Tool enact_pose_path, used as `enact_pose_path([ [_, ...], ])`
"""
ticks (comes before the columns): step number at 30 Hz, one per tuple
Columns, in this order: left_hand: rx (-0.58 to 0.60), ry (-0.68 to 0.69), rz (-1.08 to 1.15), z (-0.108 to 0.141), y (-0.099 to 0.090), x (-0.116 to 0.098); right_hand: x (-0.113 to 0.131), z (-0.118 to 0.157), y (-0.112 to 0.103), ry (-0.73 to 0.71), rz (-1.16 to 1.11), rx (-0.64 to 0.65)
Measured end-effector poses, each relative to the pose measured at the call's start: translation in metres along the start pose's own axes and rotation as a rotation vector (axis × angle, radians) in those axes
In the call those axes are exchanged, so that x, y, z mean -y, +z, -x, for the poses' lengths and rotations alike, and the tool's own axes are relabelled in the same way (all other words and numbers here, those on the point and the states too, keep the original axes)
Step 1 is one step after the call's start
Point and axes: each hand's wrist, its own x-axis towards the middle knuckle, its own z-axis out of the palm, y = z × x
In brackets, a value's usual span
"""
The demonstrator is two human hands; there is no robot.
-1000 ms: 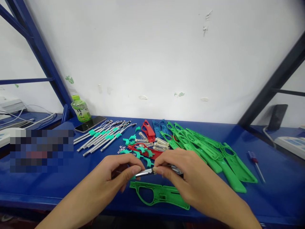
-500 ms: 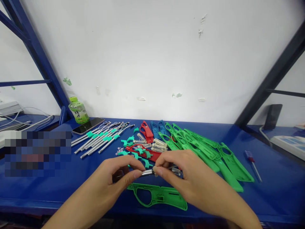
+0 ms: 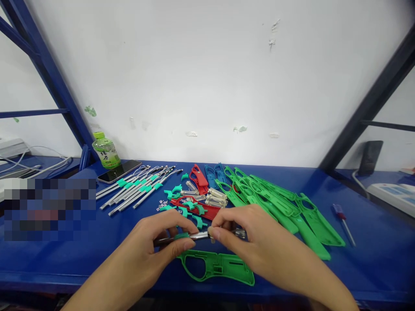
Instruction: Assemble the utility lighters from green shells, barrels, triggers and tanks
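Observation:
My left hand (image 3: 162,242) pinches a thin silver metal tube (image 3: 198,236) that has a teal plastic piece around it. At the tube's right end, my right hand (image 3: 241,239) closes its thumb and forefinger on a dark tip. Beyond those fingers pokes a clear plastic piece (image 3: 240,233); whether it is joined to the tube I cannot tell. Just below both hands lies a green half-shell handle (image 3: 223,268), its hollow side up, with a loop at the left. Loose teal trigger-like pieces (image 3: 199,222) and a red handle shell (image 3: 210,211) lie behind my fingers.
Silver tubes with wires and teal pieces (image 3: 129,190) lie at left, beside a phone (image 3: 118,171) and a green-capped bottle (image 3: 106,151). Clear cylinders (image 3: 216,198), blue shells (image 3: 215,175) and stacked green shells (image 3: 279,203) fill the middle. A screwdriver (image 3: 343,222) rests at right.
The fingers of my left hand have loosened and shifted, so more of the tube and its teal piece shows. My right hand stays at the tube's end.

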Motion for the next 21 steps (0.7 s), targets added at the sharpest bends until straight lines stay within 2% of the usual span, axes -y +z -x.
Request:
enact_pose_path([
  [11,-0.005,0.013,-0.028,-0.0032,0.0001,-0.0045,-0.0051,0.0031,-0.0035,-0.037,-0.049,-0.02],
  [16,-0.006,0.014,-0.038,-0.0015,-0.001,-0.0049,-0.0085,0.0032,0.0007,-0.153,0.059,-0.091],
  [21,0.011,0.015,-0.053,-0.002,-0.0011,-0.0023,-0.0085,0.0024,0.0055,-0.204,0.194,-0.093],
])
